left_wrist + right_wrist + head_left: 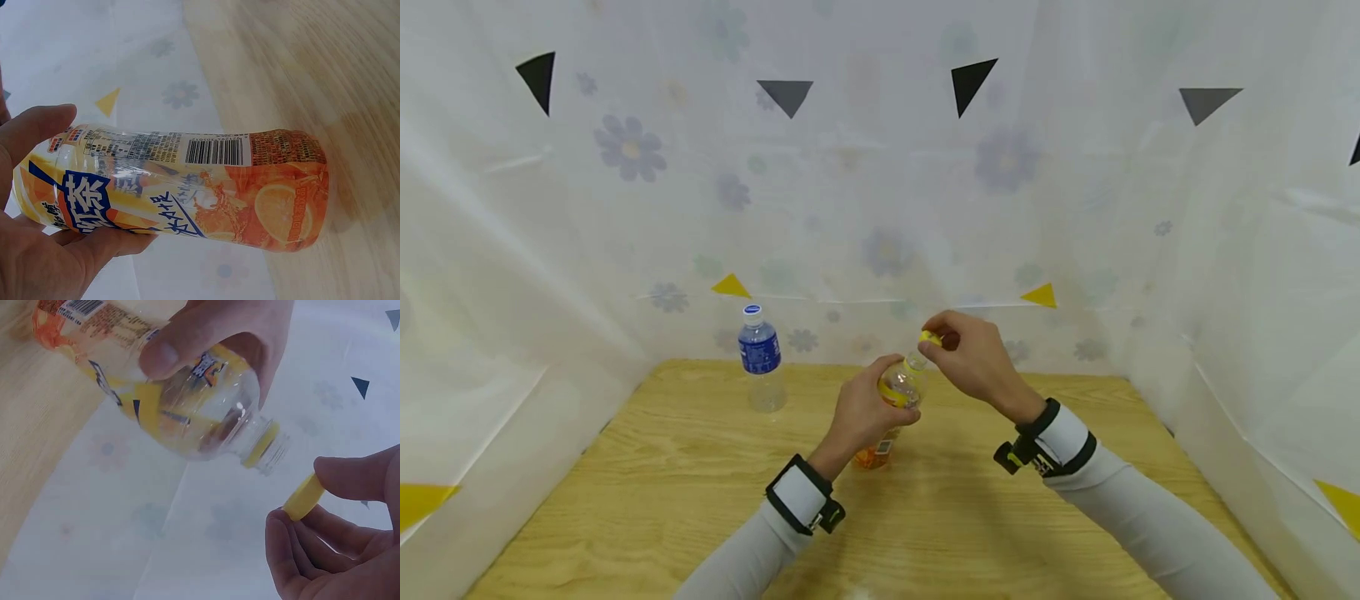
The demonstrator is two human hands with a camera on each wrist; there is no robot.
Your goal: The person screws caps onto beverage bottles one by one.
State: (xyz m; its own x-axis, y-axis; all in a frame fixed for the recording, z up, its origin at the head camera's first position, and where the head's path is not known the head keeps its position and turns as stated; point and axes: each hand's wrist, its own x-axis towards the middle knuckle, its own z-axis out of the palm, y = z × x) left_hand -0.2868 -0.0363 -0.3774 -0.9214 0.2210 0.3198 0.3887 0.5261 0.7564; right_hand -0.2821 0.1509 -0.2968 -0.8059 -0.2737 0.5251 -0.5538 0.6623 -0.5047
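My left hand (867, 407) grips a clear plastic bottle (212, 187) with an orange and yellow tea label, round its upper part. The bottle's neck (265, 447) is uncapped, with a yellow ring below the thread. Between thumb and fingers, my right hand (976, 357) pinches a yellow bottle cap (304, 497). In the right wrist view a small gap separates the cap from the bottle's mouth. No drink can be made out inside the bottle.
Left of my hands, a second clear bottle (760, 358) with a blue label and a white cap stands upright on the wooden table (700, 500). White flowered sheeting (880, 192) walls the table at the back and both sides.
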